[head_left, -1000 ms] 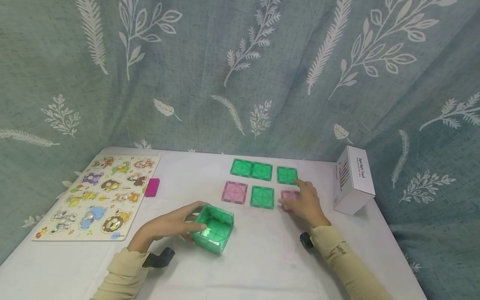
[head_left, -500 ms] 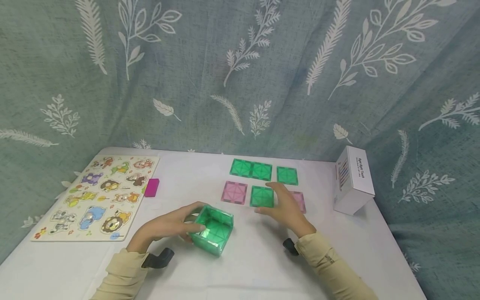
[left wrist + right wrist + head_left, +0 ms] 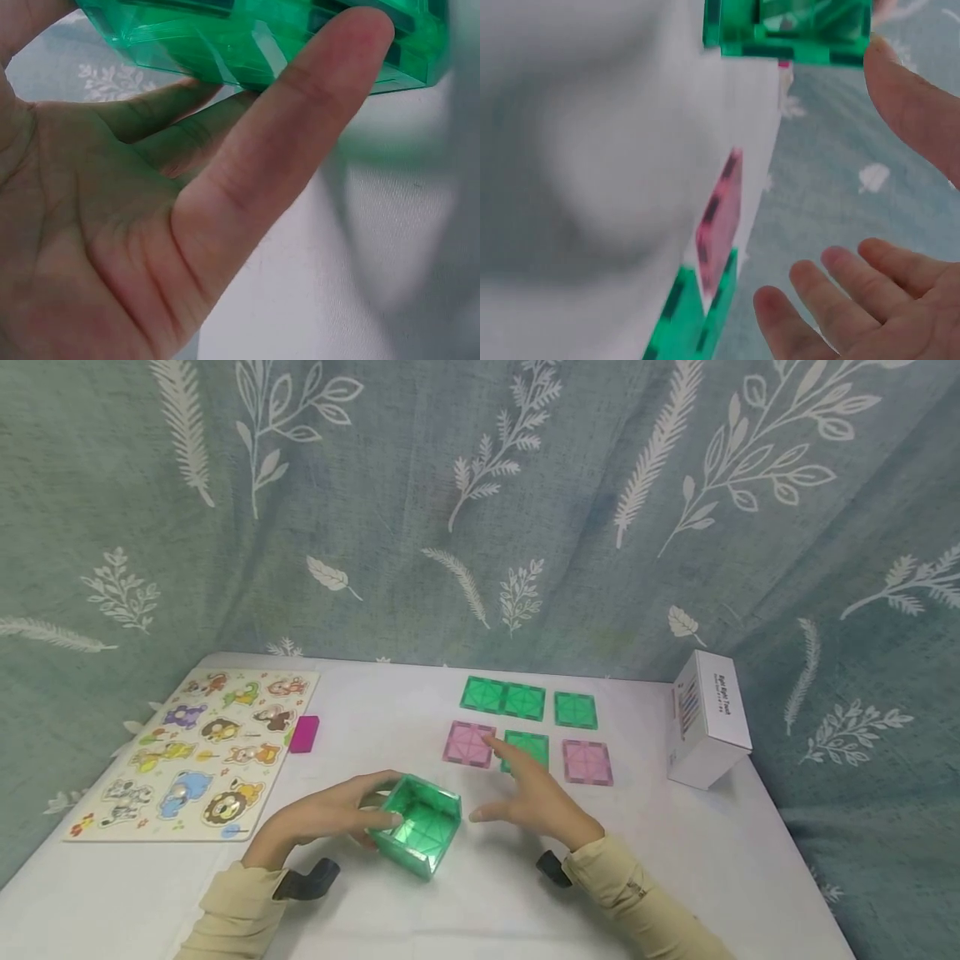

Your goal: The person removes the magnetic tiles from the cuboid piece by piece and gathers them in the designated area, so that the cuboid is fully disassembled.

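Observation:
My left hand (image 3: 330,814) holds an open-topped box (image 3: 427,831) of green see-through magnetic tiles by its left side, thumb on the near wall. In the left wrist view the thumb lies along the green box (image 3: 277,45), and other fingers show beneath it. To the right of the box hovers my right hand (image 3: 536,802), its fingers spread, nothing in it. Behind that hand lies a green tile (image 3: 528,745), partly covered by it. A pink tile (image 3: 468,744) is on its left and another pink tile (image 3: 588,762) on its right.
Farther back lie two joined green tiles (image 3: 502,697) and a single green tile (image 3: 575,710). A white box (image 3: 708,722) stands at the right edge. On the left are an animal puzzle board (image 3: 195,752) and a magenta block (image 3: 304,734). A patterned curtain hangs behind.
My right hand has moved left, from over the right pink tile to beside the green box, uncovering that tile. The box has shifted slightly left and toward me in my left hand.

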A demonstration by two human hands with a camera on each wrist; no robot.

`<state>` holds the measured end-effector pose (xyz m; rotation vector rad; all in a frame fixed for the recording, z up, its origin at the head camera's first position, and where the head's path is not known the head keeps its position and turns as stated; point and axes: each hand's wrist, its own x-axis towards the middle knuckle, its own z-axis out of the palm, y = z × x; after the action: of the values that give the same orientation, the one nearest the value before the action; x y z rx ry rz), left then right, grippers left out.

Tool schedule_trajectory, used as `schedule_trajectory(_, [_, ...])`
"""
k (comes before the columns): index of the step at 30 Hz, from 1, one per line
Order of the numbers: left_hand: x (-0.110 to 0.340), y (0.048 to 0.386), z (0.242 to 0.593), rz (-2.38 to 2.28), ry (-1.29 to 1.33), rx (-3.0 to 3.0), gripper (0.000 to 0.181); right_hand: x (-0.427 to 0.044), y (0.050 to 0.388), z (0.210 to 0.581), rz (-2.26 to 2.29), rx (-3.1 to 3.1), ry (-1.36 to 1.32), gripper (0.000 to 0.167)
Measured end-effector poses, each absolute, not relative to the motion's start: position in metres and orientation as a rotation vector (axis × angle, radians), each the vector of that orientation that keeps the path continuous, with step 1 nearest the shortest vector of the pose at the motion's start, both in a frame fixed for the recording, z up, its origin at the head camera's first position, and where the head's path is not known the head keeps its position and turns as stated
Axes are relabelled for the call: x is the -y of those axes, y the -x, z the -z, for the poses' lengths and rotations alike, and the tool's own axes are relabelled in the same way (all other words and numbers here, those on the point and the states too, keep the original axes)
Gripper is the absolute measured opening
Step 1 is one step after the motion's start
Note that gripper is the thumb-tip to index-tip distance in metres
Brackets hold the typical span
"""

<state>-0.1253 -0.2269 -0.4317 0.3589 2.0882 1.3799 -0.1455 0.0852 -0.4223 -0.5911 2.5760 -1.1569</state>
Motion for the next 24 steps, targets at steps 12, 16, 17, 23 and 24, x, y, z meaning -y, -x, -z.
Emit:
schedule_trajectory(12, [0.227, 0.123, 0.429, -1.369, -0.379, -2.08, 0.076, -0.047, 0.137, 0.436, 1.12, -2.489, 0.772, 0.094])
schedule_trajectory(16, [0.229, 0.122, 0.429, -1.375, -0.379, -2.076, 0.077, -0.037, 0.135, 0.439, 1.142, -2.487, 0.813, 0.084])
schedule_trajectory(17, [0.229, 0.122, 0.429, -1.377, -0.383, -2.076, 0.077, -0.035, 0.135, 0.44, 1.148, -2.49, 0.815, 0.082])
schedule_trajectory(23, [0.23, 0.123, 0.43, -1.386, -0.389, -2.067, 0.079, -0.022, 0.134, 0.445, 1.207, -2.481, 0.835, 0.069])
schedule_trajectory(24, [0.23, 0.122, 0.43, -1.385, -0.383, -2.068, 0.079, -0.02, 0.135, 0.446, 1.213, -2.483, 0.843, 0.068])
